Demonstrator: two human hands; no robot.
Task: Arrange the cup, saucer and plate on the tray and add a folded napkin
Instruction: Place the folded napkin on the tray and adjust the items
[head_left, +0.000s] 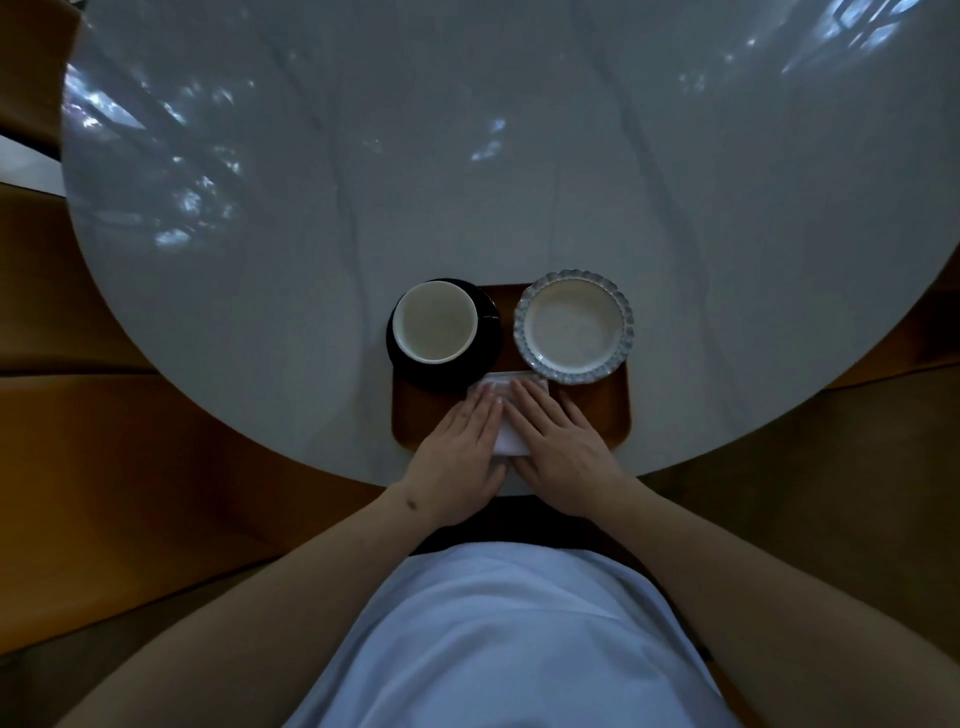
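A brown wooden tray (615, 415) lies at the near edge of the round table. On its far left a white cup (435, 322) stands on a dark saucer (488, 322). At the far right sits a white plate (574, 327) with a scalloped blue rim. A white napkin (508, 439) lies on the tray's near middle. My left hand (460, 457) and my right hand (558, 449) rest flat on the napkin side by side, fingers stretched toward the crockery, covering most of it.
The pale marble table (467, 156) stretches far beyond the tray, with window reflections on it. Wooden floor or seating (130, 467) surrounds the table. My torso in a light garment fills the bottom of the view.
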